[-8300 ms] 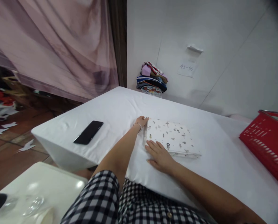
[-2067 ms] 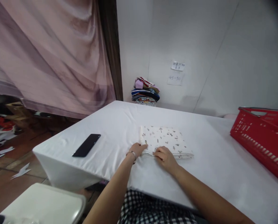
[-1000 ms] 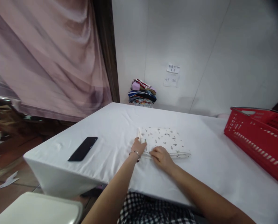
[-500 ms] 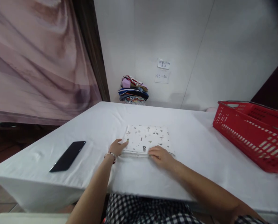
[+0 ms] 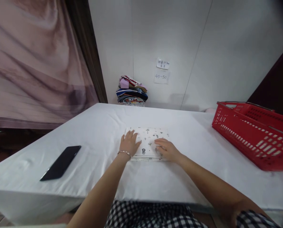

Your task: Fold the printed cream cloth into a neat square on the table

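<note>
A folded white cloth [image 5: 147, 139] with small grey and dark printed motifs lies flat on the white-covered table. Its layered folded edge faces me. My left hand [image 5: 129, 143], with a bracelet on the wrist, rests on the cloth's left part with fingers spread. On the right part lies my right hand [image 5: 167, 148], fingers stretched out over the top and pointing left. Neither hand grips the cloth; parts of its left and right sides are hidden under them.
A black phone [image 5: 61, 162] lies on the white tablecloth [image 5: 96, 126] at the left. The red plastic basket [image 5: 253, 134] stands at the right. Behind the table's far edge is a stack of folded fabrics [image 5: 132, 91], near paper signs [image 5: 162, 77] on the wall. A pink curtain [image 5: 32, 57] hangs at left.
My hands have gone from holding the cloth's near edge to lying open on its top. The view has turned right, bringing more of the red basket into sight.
</note>
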Motion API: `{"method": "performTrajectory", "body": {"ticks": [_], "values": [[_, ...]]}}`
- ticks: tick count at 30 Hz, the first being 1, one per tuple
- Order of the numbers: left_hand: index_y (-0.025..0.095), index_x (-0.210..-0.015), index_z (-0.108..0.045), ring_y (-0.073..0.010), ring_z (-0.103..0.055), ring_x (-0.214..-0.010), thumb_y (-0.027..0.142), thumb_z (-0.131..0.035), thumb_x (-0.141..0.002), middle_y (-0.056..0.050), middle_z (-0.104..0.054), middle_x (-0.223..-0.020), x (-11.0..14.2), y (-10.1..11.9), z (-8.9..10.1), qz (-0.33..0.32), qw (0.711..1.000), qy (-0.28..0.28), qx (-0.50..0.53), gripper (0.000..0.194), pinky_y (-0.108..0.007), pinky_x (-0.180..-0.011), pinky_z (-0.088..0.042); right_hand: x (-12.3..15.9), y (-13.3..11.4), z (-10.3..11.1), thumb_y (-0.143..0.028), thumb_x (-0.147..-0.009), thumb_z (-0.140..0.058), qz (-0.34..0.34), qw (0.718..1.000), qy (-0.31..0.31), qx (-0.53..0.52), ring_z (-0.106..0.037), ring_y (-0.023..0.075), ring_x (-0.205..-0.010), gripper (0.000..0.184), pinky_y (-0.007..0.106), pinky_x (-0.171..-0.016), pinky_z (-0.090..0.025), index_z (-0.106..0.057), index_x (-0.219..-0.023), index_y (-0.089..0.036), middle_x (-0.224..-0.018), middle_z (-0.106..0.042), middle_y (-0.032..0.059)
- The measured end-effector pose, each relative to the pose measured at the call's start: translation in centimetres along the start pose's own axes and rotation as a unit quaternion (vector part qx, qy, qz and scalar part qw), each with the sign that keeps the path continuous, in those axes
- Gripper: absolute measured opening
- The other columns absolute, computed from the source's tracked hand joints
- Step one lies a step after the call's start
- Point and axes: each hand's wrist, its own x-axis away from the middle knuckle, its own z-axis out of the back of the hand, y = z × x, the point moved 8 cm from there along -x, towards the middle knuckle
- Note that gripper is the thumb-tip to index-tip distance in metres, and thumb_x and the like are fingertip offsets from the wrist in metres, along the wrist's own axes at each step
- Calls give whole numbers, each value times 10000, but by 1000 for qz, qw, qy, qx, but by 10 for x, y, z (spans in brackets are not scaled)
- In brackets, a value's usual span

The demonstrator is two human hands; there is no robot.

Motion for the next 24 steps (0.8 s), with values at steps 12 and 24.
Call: {"method": "performTrajectory", "body": {"ticks": [12, 24], "values": [[233, -1383, -244, -215, -12, -1354, 609, -172, -805, 5, -91, -1478, 5, -29, -52, 40, 989, -144, -7, 694, -484, -1071, -106, 6, 35, -33, -581, -864, -203, -144, 960, -222, 92, -60, 229, -1345, 616, 408, -1057, -58, -319, -1357, -231, -1470, -148, 51], [240, -1389, -229, -277, -83, -1343, 638, -195, -788, 3, -88, -1480, -55, -34, -53, 89, 987, -134, 6, 722, -500, -1059, -132, -78, 86, -50, -560, -861, -229, -231, 944, -143, 188, -53, 256, -1339, 679, 432, -1040, -17, -230, -1385, -129, -1467, -130, 121]]}}
